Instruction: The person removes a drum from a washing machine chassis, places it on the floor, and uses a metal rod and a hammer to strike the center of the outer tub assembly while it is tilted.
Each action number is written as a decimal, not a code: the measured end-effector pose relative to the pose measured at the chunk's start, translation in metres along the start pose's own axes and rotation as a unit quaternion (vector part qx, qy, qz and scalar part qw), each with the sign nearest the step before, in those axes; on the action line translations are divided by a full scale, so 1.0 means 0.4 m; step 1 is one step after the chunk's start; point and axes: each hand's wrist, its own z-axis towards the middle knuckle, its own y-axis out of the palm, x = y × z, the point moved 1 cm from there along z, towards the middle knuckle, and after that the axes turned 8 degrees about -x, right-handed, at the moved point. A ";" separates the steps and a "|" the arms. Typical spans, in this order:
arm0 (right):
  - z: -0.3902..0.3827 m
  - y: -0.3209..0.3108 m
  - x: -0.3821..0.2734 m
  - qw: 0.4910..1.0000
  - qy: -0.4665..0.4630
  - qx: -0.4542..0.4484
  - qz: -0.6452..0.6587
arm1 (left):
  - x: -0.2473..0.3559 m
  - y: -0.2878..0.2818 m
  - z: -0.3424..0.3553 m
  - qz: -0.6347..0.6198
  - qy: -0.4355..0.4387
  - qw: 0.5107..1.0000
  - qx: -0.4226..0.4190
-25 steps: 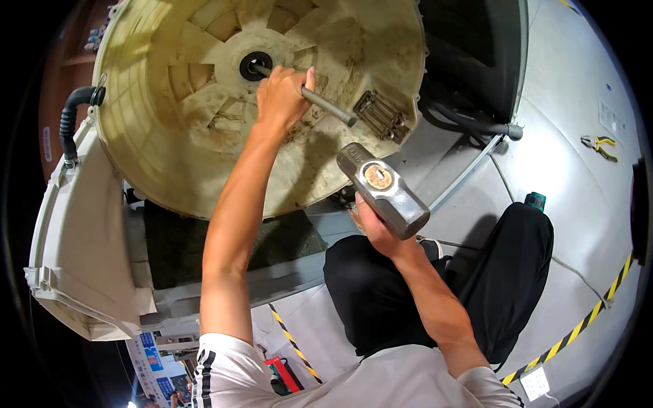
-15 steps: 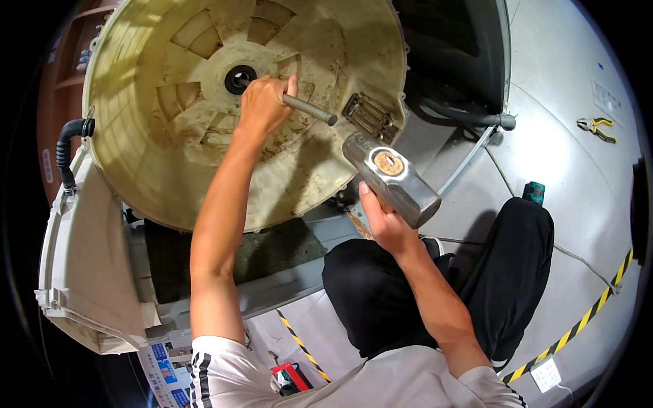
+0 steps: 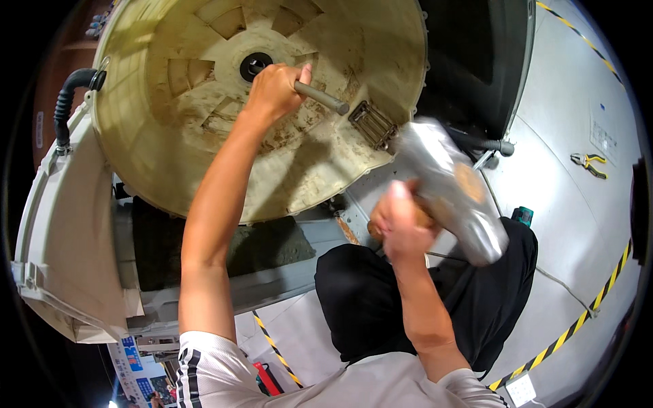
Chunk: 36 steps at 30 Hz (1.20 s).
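Note:
My left hand [image 3: 275,93] is wrapped round a grey metal rod [image 3: 323,96]. The rod's far end points into the dark round hub [image 3: 256,66] at the centre of a large yellowed plastic tub [image 3: 272,194], which looks like a washing machine's outer tub. Its free end sticks out to the right toward the hammer. My right hand [image 3: 405,221] grips the wooden handle of a sledgehammer [image 3: 456,190]. The heavy steel head is smeared by motion and stands apart from the rod, above my right knee.
A black ribbed hose [image 3: 62,112] joins the white casing [image 3: 75,217] at left. The dark open cabinet [image 3: 469,54] lies behind the tub. Yellow-handled pliers [image 3: 589,165] and a green tool end [image 3: 522,216] are at right. Black-and-yellow tape [image 3: 564,326] marks the floor.
The hammer has swung right, away from the rod's end, and blurs with my right hand. My left hand keeps its hold on the rod. The whole view has shifted slightly.

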 end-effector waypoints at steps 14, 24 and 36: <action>0.044 0.039 0.044 0.985 -0.087 -0.014 -0.150 | -0.016 0.038 -0.010 -0.002 0.045 0.998 0.033; 0.017 0.009 0.027 0.997 0.029 -0.022 -0.062 | -0.001 0.052 -0.060 0.064 0.035 0.995 0.074; -0.001 0.012 0.005 0.995 0.022 -0.062 -0.069 | -0.017 0.063 -0.085 -0.133 0.057 0.962 0.231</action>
